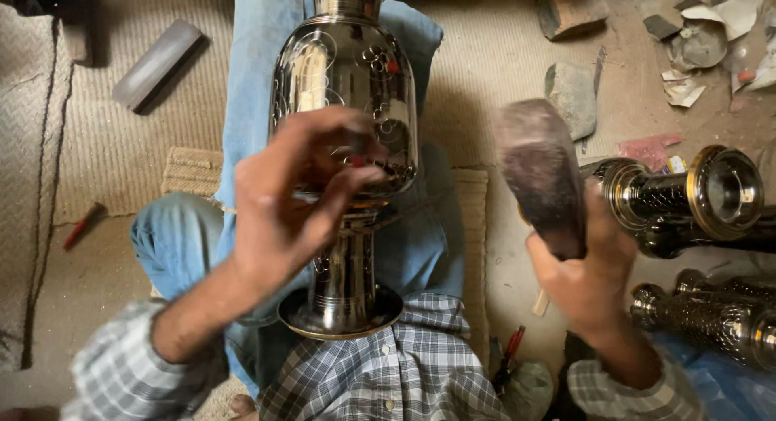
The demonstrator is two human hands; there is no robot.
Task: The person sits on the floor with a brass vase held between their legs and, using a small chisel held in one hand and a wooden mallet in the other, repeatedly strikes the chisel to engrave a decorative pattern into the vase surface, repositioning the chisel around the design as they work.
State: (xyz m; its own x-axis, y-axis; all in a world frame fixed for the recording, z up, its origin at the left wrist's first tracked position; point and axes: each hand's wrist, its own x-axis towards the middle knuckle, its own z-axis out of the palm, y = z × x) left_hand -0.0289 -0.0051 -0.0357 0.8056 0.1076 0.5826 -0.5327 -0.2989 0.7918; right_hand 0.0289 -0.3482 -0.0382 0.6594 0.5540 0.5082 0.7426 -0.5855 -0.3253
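— Your left hand [283, 211] sat half open, fingers curled against the belly of the engraved metal vase [346, 106] lying along your lap, foot toward your chest.

— And my right?

— Your right hand [586, 279] gripped the hammer [540, 174], raised beside the vase. Best done steadied, with short, light blows.

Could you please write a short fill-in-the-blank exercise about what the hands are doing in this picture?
1. The right hand grips a dark ____.
2. The left hand rests its fingers on a shiny engraved metal ____ lying across the lap.
3. The person's trousers are light ____.
4. More metal vases lie to the person's ____.

Missing words: hammer; vase; blue; right
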